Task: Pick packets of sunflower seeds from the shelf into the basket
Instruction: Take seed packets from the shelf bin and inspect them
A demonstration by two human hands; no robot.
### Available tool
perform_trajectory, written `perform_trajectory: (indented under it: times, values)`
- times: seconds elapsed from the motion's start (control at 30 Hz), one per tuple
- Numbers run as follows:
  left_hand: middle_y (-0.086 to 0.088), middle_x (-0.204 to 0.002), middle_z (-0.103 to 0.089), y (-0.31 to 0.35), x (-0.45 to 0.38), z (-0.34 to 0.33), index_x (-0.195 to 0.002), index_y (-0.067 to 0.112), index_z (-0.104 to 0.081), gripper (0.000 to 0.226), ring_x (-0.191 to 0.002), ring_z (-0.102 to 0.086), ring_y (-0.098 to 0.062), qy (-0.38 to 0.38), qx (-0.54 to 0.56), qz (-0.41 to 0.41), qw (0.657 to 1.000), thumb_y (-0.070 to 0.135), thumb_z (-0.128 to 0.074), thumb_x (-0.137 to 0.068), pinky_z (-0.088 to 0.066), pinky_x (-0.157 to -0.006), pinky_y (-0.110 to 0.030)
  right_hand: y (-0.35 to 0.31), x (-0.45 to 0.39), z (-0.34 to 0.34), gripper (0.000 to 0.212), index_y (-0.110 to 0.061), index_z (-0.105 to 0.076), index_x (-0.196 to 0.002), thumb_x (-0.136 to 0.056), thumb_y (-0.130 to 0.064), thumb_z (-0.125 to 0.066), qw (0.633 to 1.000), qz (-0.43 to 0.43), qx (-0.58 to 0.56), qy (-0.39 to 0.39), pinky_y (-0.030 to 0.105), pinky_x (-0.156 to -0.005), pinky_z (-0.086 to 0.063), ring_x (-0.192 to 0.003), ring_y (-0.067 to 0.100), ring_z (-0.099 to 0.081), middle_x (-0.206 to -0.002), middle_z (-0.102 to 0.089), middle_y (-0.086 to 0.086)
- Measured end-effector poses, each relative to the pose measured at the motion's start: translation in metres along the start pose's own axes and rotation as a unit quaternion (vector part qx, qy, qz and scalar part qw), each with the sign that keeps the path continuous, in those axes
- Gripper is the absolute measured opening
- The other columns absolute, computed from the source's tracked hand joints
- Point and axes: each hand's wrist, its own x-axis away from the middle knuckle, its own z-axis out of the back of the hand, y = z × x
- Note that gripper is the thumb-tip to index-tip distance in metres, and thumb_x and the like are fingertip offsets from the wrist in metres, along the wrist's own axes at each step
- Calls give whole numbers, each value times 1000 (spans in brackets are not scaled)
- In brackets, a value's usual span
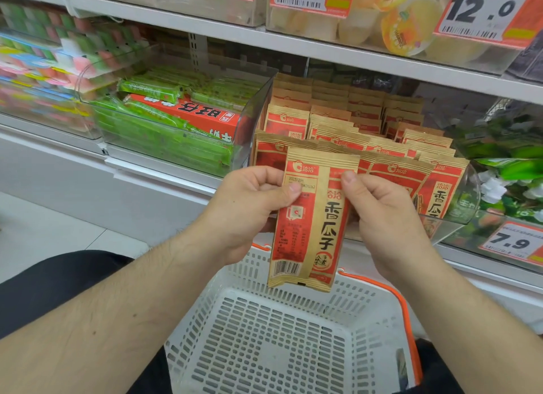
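A tan and red packet of sunflower seeds [311, 223] hangs upright in front of the shelf, above the basket. My left hand [249, 208] pinches its left edge with thumb in front. My right hand [385, 217] pinches its right side near the top. Behind it, a clear shelf bin [458, 217] holds several more of the same packets [346, 123] standing in rows. The white perforated basket [264, 349] with an orange handle [402, 305] sits below, between my knees; its visible floor holds no packets.
A clear bin of green wrapped bars and a red box [176, 123] stands to the left on the same shelf. Green and white packets [505, 170] fill the bin to the right. An upper shelf [323, 50] with jelly cups overhangs.
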Motion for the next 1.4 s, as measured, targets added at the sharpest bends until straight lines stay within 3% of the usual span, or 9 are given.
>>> perform_trajectory:
  times: [0.1, 0.3, 0.43, 0.5, 0.57, 0.67, 0.87, 1.13, 1.4]
  values:
    - [-6, -74, -74, 1, 0, 0, -84, 9, -64, 6, -62, -68, -14, 0, -2, 3, 1000, 8, -63, -90, -55, -53, -25, 1, -1, 2, 34, -24, -79, -75, -82, -46, -54, 1000, 10, 6, -13, 38, -76, -54, -77, 14, -71, -82, -77, 1]
    - [-3, -68, -71, 3, -1, 1, -84, 8, -63, 7, -55, -64, -12, 42, 20, -2, 999, 7, -62, -91, -52, -51, -22, -1, -2, 7, 42, -8, -74, -89, -76, -44, -59, 995, -19, 38, -94, 32, -67, -51, -69, 14, -66, -81, -76, 6]
    - [-2, -67, -71, 6, -1, 2, -85, 8, -63, 6, -54, -64, -11, 58, 39, -2, 998, 7, -61, -91, -51, -48, -22, 0, -1, 9, 51, 2, -71, -96, -78, -45, -60, 990, -10, 83, -113, 51, -75, -54, -82, 41, -66, -90, -76, 15]
    - [-1, -67, -71, 6, -1, 1, -84, 9, -62, 7, -54, -64, -11, 59, 43, 1, 997, 7, -61, -91, -51, -47, -23, -1, -1, 10, 52, 2, -71, -97, -78, -45, -60, 989, -7, 89, -118, 54, -78, -55, -87, 44, -66, -90, -76, 14]
    - [-1, -66, -71, 6, -1, 1, -84, 9, -62, 8, -54, -64, -10, 62, 47, 2, 997, 7, -61, -92, -51, -47, -23, -2, -2, 11, 53, 1, -71, -97, -77, -46, -60, 988, -15, 88, -130, 51, -75, -55, -80, 39, -67, -89, -76, 14]
    - [-2, -67, -71, 7, -2, 3, -84, 10, -63, 9, -53, -64, -10, 73, 68, 3, 995, 8, -60, -93, -50, -46, -22, -4, -1, 12, 46, -2, -71, -93, -74, -43, -63, 980, -38, 93, -174, 35, -64, -52, -66, 18, -64, -81, -76, 11]
    - [-3, -71, -72, 7, -4, 7, -89, 10, -66, 7, -55, -64, -11, 89, 81, 6, 993, 10, -60, -93, -51, -47, -23, -8, 2, 11, 36, -9, -72, -99, -78, -36, -61, 969, -39, 104, -221, 23, -59, -51, -64, 11, -66, -80, -76, 9]
    - [-3, -78, -74, 4, -9, 11, -98, 9, -68, 9, -60, -65, -11, 109, 87, 13, 990, 13, -63, -92, -52, -63, -33, -14, 5, 12, 39, -16, -67, -115, -80, -32, -64, 951, -59, 116, -280, 32, -62, -59, -80, 45, -70, -90, -76, 17]
    - [-7, -86, -75, 2, -12, 13, -108, 7, -68, 19, -69, -69, -16, 110, 93, 15, 989, 15, -64, -92, -56, -73, -39, -22, 7, 15, 47, -15, -63, -120, -74, -22, -74, 946, -59, 119, -295, 35, -66, -61, -72, 36, -72, -83, -72, 24]
